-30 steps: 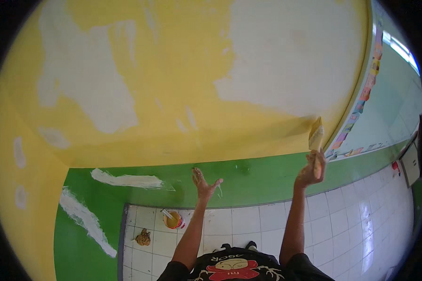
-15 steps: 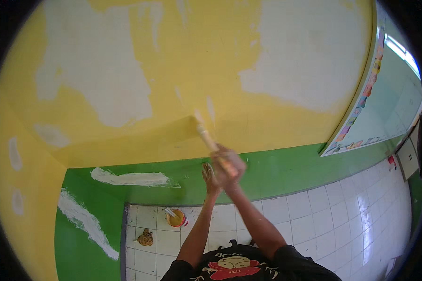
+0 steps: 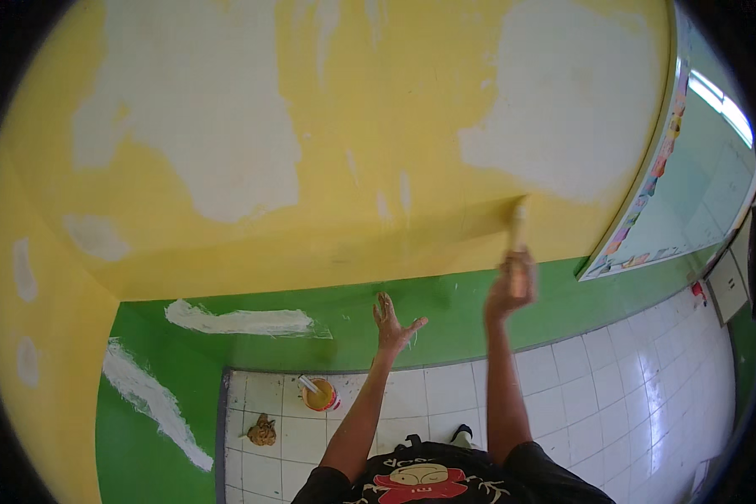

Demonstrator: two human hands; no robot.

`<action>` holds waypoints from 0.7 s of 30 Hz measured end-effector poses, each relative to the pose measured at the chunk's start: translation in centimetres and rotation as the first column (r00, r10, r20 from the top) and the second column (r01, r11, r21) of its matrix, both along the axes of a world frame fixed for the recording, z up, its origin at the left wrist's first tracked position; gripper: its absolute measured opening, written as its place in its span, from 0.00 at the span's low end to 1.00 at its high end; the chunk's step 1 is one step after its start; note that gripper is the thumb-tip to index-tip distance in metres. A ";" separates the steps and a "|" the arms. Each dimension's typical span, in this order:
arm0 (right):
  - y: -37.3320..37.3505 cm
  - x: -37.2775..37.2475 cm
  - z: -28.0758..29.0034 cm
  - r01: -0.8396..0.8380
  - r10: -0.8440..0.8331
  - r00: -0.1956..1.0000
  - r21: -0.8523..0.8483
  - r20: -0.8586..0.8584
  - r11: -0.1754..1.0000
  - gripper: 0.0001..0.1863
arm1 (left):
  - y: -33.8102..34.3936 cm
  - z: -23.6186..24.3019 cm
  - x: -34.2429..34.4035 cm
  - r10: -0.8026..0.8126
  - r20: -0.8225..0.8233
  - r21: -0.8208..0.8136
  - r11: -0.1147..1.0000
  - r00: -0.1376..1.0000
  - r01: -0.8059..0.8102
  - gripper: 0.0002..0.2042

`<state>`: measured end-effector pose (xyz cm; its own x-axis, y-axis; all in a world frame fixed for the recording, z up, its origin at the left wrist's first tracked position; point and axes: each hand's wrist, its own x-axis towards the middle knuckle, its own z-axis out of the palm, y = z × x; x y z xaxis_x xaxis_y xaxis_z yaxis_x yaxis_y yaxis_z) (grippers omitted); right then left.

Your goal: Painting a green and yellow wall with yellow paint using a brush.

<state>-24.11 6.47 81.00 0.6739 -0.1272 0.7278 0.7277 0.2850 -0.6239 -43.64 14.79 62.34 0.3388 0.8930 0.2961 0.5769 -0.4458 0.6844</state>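
My right hand point(image 3: 511, 287) is closed around the handle of a paintbrush point(image 3: 519, 225), slightly smeared by motion. The bristles point up and meet the yellow wall point(image 3: 428, 223) just below the right white patch point(image 3: 563, 109). A darker yellow band trails leftward from the bristles. My left hand point(image 3: 392, 326), streaked with pale smears, has its fingers and thumb spread. Nothing is in it; it is held in front of the green lower wall point(image 3: 445, 311).
A round container of yellow paint point(image 3: 320, 395) with a pale handle in it stands on the tiled floor point(image 3: 454, 391). Beside it lies a crumpled brown lump point(image 3: 262, 431). White streaks point(image 3: 239, 321) mark the green wall. A framed board point(image 3: 689, 185) hangs at right.
My right hand has swept the paintbrush rightward along the yellow wall. My left hand, earlier beside the right one, is now apart from it with its fingers spread.
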 end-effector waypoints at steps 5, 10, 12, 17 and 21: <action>3.3 -13.5 0.1 -0.163 0.189 0.969 -0.166 0.158 0.973 0.05 | 3.3 -2.5 -2.1 -0.075 0.019 -0.046 0.996 0.997 0.076 0.60; 1.5 -14.5 2.3 -0.637 0.653 0.751 -0.155 0.096 0.755 0.07 | 2.8 -4.0 -1.3 -0.023 -0.186 0.219 0.974 0.982 0.064 0.58; 1.8 -8.4 -0.9 -0.533 0.549 0.826 -0.140 0.129 0.835 0.03 | 1.3 -1.6 -1.0 -0.098 0.037 0.063 0.993 0.994 0.096 0.58; -3.4 5.2 0.3 -0.522 0.541 0.838 0.194 -0.065 0.831 0.05 | 1.4 -0.2 -3.5 -0.027 0.058 0.043 0.999 0.998 0.025 0.58; -6.0 10.5 -0.2 -0.276 0.301 0.949 0.221 -0.092 0.936 0.09 | 1.7 -0.2 -4.1 0.021 0.035 0.002 1.000 0.999 -0.021 0.58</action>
